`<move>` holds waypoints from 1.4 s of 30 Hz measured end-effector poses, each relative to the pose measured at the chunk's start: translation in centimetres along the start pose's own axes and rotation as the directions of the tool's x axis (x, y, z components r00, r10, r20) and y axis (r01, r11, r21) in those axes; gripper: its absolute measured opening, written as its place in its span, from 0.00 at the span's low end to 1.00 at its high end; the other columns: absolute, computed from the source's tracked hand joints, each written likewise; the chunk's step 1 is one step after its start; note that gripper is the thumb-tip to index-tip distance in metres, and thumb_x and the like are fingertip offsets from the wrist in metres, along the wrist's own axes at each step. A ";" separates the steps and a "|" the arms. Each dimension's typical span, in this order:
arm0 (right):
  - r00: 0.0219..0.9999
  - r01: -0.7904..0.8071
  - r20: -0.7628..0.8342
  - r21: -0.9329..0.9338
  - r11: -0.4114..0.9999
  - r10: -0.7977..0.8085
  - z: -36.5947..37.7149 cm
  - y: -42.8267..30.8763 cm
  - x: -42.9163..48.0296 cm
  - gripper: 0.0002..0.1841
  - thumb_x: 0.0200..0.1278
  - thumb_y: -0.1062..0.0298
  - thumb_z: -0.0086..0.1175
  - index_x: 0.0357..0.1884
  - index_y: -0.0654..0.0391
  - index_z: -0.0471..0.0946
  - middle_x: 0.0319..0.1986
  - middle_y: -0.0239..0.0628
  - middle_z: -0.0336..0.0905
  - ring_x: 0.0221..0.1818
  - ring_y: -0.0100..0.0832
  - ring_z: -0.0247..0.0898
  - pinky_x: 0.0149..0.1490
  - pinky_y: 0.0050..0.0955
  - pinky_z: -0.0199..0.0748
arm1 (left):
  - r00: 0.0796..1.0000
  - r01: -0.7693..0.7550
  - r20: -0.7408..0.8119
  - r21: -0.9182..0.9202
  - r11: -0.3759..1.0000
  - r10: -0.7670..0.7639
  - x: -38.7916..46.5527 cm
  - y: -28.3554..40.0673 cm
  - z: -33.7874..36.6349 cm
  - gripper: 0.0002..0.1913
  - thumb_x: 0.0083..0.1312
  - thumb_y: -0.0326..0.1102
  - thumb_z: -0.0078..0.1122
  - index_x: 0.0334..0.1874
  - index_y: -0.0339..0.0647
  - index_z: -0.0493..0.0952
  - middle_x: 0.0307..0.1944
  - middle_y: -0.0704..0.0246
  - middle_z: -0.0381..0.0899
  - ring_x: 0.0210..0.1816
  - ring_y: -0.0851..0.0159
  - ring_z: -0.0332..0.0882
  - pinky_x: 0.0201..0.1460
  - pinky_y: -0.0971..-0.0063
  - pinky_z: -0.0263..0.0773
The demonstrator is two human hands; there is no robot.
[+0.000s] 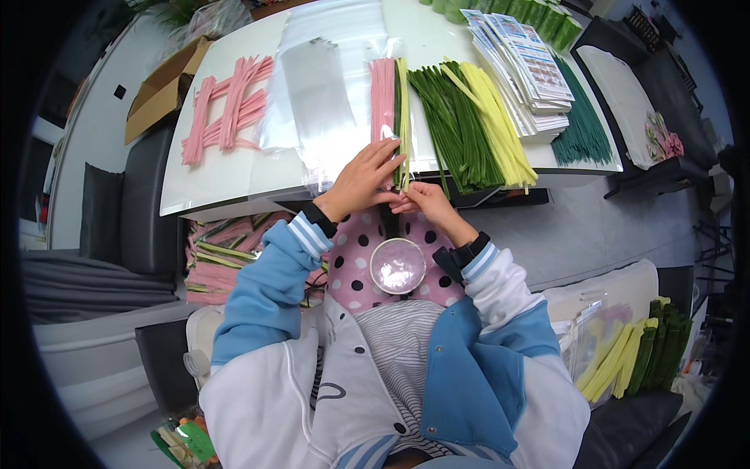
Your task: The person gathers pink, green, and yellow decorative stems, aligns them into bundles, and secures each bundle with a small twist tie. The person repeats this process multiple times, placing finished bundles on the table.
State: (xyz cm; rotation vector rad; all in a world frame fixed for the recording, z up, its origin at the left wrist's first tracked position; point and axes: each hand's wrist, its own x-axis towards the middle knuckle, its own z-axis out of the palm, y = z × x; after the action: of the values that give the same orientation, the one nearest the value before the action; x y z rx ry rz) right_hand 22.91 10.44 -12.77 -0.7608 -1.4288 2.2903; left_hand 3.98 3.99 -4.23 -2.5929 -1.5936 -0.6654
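A bundle of pink chenille stems (382,94), with dark green and yellow stems along its right side, lies in a clear plastic bag (394,46) at the table's front edge. My left hand (364,179) spans the bag's near end, fingers over the stems and thumb toward me, holding it. Close by, my right hand (430,204) pinches at the near end of the bag; its fingertips partly hide what they grip. Flat clear bags (322,88) are stacked left of the bundle. To the right lie loose dark green stems (460,129) and yellow stems (498,117).
Pink stem bundles (228,111) lie crossed on the white table (187,184). Printed sheets (521,64) are piled beside teal-green stems (580,117). A round clear-topped container (398,266) sits at my lap. Filled packs (225,258) are heaped below the table, left.
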 end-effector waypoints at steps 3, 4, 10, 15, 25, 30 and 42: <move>0.999 -0.036 -0.037 0.068 0.997 0.038 -0.9 -0.9 -0.5 0.15 0.73 0.62 0.40 0.37 0.63 0.73 0.38 0.49 0.81 0.37 0.36 0.81 0.44 0.26 0.78 | 0.994 0.050 0.099 -0.105 0.993 -0.039 -0.1 -0.1 -0.3 0.41 0.48 0.45 0.70 0.65 0.41 0.63 0.68 0.58 0.56 0.69 0.52 0.53 0.68 0.64 0.58; 0.997 -0.038 -0.059 0.015 0.999 0.039 -1.0 -1.0 -0.5 0.15 0.73 0.61 0.40 0.39 0.63 0.73 0.38 0.50 0.81 0.37 0.36 0.81 0.43 0.26 0.78 | 0.987 0.086 0.147 -0.130 0.988 -0.066 -0.3 -0.1 -0.5 0.41 0.48 0.44 0.70 0.66 0.42 0.62 0.69 0.58 0.54 0.70 0.52 0.51 0.69 0.64 0.57; 1.000 0.005 -0.019 0.046 0.999 -0.004 -0.6 -0.3 0.2 0.15 0.72 0.62 0.42 0.43 0.65 0.71 0.38 0.50 0.81 0.38 0.37 0.81 0.45 0.26 0.78 | 0.993 0.055 0.109 -0.142 0.988 -0.039 -0.3 0.0 -0.2 0.41 0.49 0.42 0.70 0.66 0.43 0.61 0.69 0.60 0.54 0.71 0.52 0.51 0.67 0.65 0.59; 0.999 -0.035 -0.038 0.031 0.999 0.036 -0.8 0.0 0.3 0.14 0.71 0.63 0.43 0.40 0.67 0.73 0.35 0.47 0.80 0.36 0.38 0.81 0.44 0.27 0.79 | 0.996 0.070 0.070 -0.123 0.990 -0.062 -0.3 0.2 0.4 0.41 0.48 0.40 0.70 0.66 0.43 0.62 0.68 0.59 0.55 0.70 0.52 0.52 0.67 0.65 0.60; 0.999 -0.031 -0.031 -0.014 0.999 0.031 -0.7 -0.6 -0.1 0.15 0.71 0.62 0.43 0.39 0.67 0.74 0.34 0.48 0.81 0.35 0.35 0.81 0.43 0.25 0.78 | 0.989 0.135 -0.051 -0.122 0.983 -0.142 1.0 0.3 1.6 0.39 0.45 0.37 0.71 0.62 0.41 0.65 0.67 0.56 0.57 0.68 0.48 0.54 0.66 0.61 0.58; 0.998 -0.055 -0.025 0.000 0.998 0.055 -0.8 -1.2 -0.5 0.15 0.71 0.63 0.43 0.38 0.66 0.73 0.34 0.48 0.81 0.35 0.35 0.81 0.43 0.25 0.78 | 0.991 0.135 0.018 -0.152 0.979 -0.134 1.4 -0.2 1.5 0.41 0.44 0.37 0.72 0.64 0.44 0.64 0.68 0.57 0.56 0.69 0.50 0.52 0.67 0.63 0.59; 0.998 -0.065 0.008 -0.007 0.998 0.065 -1.5 -1.8 -0.8 0.14 0.71 0.64 0.42 0.36 0.67 0.72 0.34 0.51 0.81 0.35 0.38 0.81 0.42 0.27 0.79 | 0.992 0.105 0.083 -0.150 0.983 -0.094 1.8 -0.8 1.3 0.44 0.44 0.36 0.72 0.66 0.48 0.61 0.70 0.61 0.52 0.71 0.53 0.49 0.65 0.65 0.64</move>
State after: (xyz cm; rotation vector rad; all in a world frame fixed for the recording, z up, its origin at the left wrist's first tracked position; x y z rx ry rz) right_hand 24.46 11.82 -11.45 -0.8125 -1.4359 2.3407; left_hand 4.46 6.23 -4.92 -2.6904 -1.7722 -0.7341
